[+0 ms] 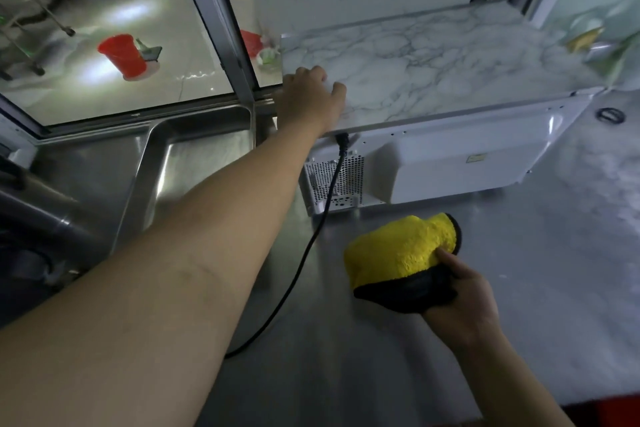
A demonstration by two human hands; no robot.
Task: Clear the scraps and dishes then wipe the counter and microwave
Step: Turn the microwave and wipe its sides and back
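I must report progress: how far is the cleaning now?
Done, it seems: no scraps or dishes show on the counter. In hand: the right hand grips the cloth just over the counter, while the left hand rests on the microwave top. Left: the wiping; how much is finished cannot be told.

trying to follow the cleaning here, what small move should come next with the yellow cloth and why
Probably lift the yellow cloth onto the microwave top and start wiping: the right hand holds it bunched above the counter, while the left hand rests on the microwave's corner.
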